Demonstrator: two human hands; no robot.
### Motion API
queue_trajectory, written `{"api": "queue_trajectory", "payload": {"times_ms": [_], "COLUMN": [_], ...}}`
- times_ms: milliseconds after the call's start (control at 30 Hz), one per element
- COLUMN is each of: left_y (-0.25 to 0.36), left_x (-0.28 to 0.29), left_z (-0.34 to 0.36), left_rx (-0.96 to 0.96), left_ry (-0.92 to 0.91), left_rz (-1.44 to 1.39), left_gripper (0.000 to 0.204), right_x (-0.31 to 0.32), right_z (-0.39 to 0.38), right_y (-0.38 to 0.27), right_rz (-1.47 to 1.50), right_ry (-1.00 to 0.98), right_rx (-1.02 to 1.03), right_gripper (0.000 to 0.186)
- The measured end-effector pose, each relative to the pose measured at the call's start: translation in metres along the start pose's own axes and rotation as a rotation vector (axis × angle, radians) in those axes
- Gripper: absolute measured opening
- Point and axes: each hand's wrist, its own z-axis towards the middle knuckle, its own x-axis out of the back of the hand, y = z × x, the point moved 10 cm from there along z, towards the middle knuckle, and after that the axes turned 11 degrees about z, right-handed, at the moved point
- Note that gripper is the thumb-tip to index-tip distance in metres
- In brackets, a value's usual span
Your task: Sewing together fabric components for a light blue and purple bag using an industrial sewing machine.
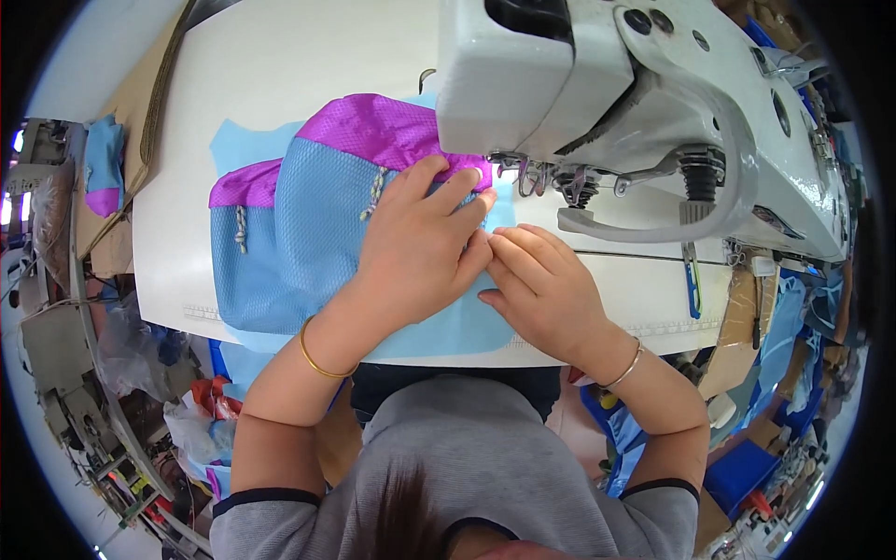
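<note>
Light blue textured fabric pouches (322,233) with a purple band (364,126) and short cord loops lie on a pale blue fabric piece (448,331) by the sewing machine's needle area (518,173). My left hand (411,247) lies over the work, fingers stretched toward the presser foot, pressing down the purple and blue cloth. Close beside it, my right hand (546,294) has bent fingers drawn together at the fabric's right edge, close to my left thumb. What lies under its fingertips is mostly hidden.
The white sewing machine (653,84) fills the upper right, with a curved guard (737,187) low over the table (644,280). A blue-handled tool (693,280) lies right of my hands. Cardboard (742,317) stands at the right; another pouch (105,163) hangs far left.
</note>
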Motion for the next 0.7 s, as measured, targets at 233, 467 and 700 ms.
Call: {"api": "queue_trajectory", "payload": {"times_ms": [233, 467, 700], "left_y": [-0.002, -0.004, -0.011], "left_x": [-0.002, 0.001, -0.003], "left_z": [0.008, 0.014, 0.019], "left_rx": [0.002, -0.03, -0.026], "left_ry": [0.043, 0.086, 0.052], "left_rz": [0.042, 0.112, 0.096], "left_gripper": [0.031, 0.03, 0.028], "right_x": [0.004, 0.002, 0.001], "right_z": [0.003, 0.007, 0.009], "right_y": [0.009, 0.016, 0.023], "right_rz": [-0.01, -0.009, -0.008], "right_ry": [0.007, -0.007, 0.027], "right_rx": [-0.021, -0.043, -0.044], "right_gripper": [0.041, 0.044, 0.046]}}
